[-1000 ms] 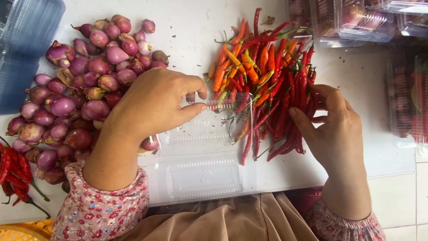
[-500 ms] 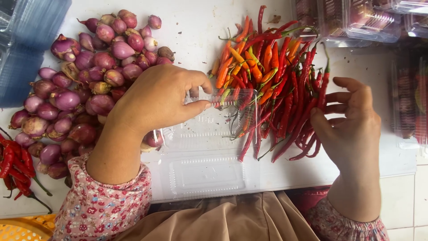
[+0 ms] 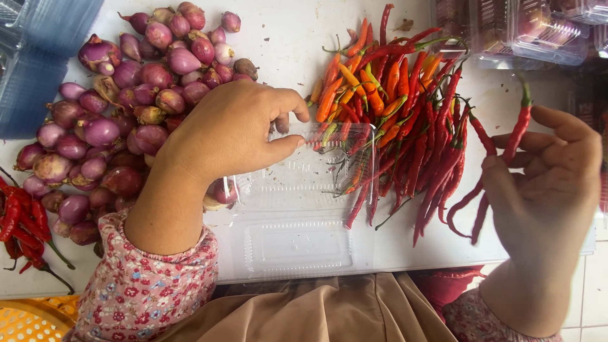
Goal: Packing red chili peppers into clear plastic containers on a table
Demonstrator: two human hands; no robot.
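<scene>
My left hand (image 3: 231, 130) rests on the rim of an open clear plastic clamshell box (image 3: 297, 215) and pinches its far edge between thumb and fingers. To the right, my right hand (image 3: 551, 183) is lifted off the table and holds a few long red chilies (image 3: 503, 152) by their stem ends. A heap of red and orange chilies (image 3: 392, 120) lies on the white table between my hands, partly overlapping the box. A pile of purple shallots (image 3: 120, 120) lies left of my left hand.
More red chilies (image 3: 19, 221) lie at the left table edge. A stack of clear empty boxes (image 3: 38, 57) sits at the top left, filled clear boxes (image 3: 525, 31) at the top right. An orange basket (image 3: 25, 320) shows at the bottom left.
My right hand has pulled away to the right from the chili heap, lifting a few red chilies with it. My left hand stays on the box edge.
</scene>
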